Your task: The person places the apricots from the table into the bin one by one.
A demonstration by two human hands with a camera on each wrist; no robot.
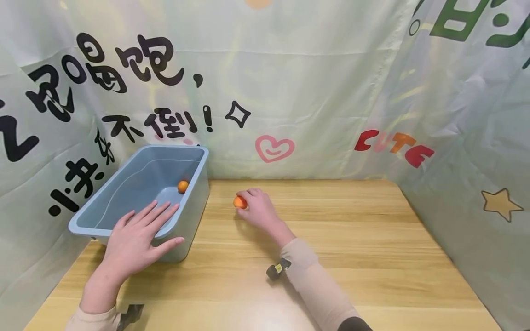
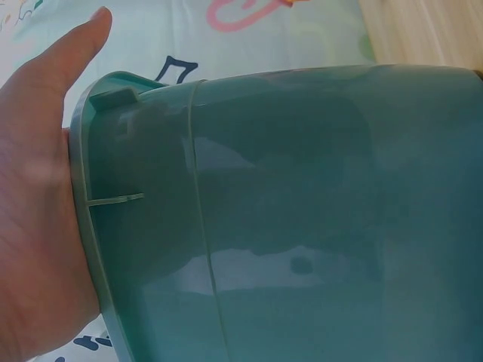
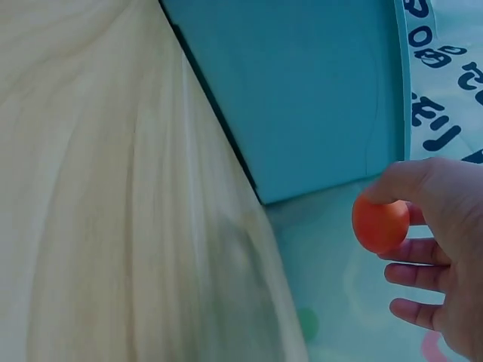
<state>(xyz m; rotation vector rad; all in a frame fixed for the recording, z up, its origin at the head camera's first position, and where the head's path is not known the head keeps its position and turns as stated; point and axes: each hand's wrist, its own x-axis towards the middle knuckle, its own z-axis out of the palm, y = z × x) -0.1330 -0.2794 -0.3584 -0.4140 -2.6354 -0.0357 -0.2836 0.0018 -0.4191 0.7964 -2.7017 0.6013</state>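
While one orange ball (image 1: pixel 182 186) already lies in the blue bin (image 1: pixel 124 184), I judge the work partway: my right hand (image 1: pixel 256 209) pinches a second ball (image 1: pixel 239 202) above the wooden worktop (image 1: pixel 331 239), printed cloth backdrop (image 1: pixel 314 82) behind.
Left wrist: left hand (image 2: pixel 38 226) flat, fingers straight, on the bin's rim.
Right wrist: fingers (image 3: pixel 415 273) curled round the ball, beside the bin wall.

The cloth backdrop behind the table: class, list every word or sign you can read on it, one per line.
"CUTE" in red and orange letters on the backdrop, right of the pink heart.
"不倒!" in black on the backdrop, above the blue bin.
Other black and green Chinese characters are cut off or creased; I cannot read them surely.
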